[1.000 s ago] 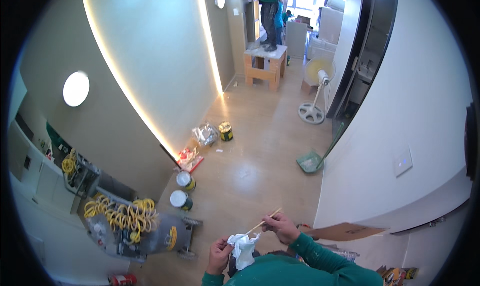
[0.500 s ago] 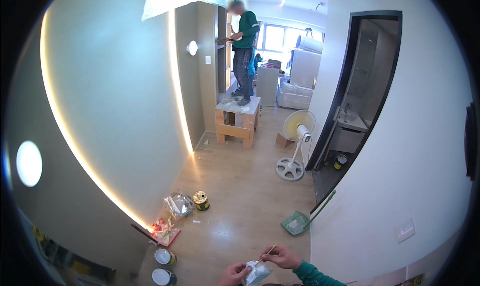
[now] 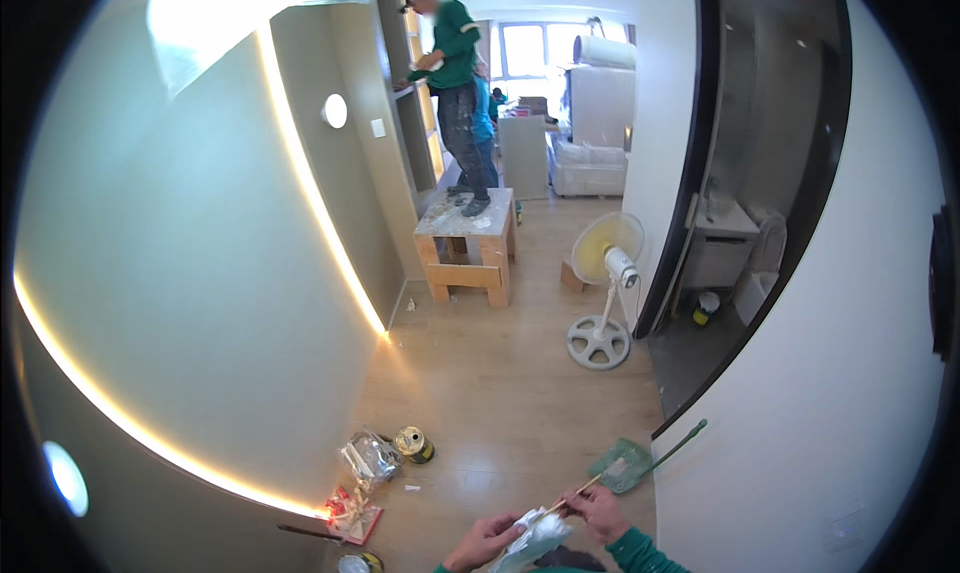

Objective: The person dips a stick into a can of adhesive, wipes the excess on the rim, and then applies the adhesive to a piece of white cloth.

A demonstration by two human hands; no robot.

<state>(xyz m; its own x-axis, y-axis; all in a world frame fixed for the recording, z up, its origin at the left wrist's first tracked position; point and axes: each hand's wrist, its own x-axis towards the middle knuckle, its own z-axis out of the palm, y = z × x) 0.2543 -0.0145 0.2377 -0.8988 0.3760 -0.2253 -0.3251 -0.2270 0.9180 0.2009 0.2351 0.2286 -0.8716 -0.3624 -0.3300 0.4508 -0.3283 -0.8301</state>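
Note:
Low in the picture, my left hand [image 3: 482,541] grips a crumpled white bag or sheet of thin plastic [image 3: 530,539]. My right hand [image 3: 602,514] is closed on a thin, light-wood stick [image 3: 572,500], pinched between the fingers. The stick slants from upper right down to the white bundle, and its lower end meets or enters the folds. Whether anything sits at that hidden end I cannot tell. Just beyond my right hand a green dustpan [image 3: 621,465] lies on the floor.
Paint cans [image 3: 414,444], a clear bag of scraps [image 3: 369,460] and a red tray [image 3: 355,518] line the left wall. A pedestal fan [image 3: 605,303] stands beside the right doorway. Ahead, a person in green [image 3: 455,48] stands on a wooden work platform [image 3: 465,223].
My view has moved forward and tilted. Both hands sit slightly higher and further right in the picture. More of the stick shows, and my right hand is farther from the left.

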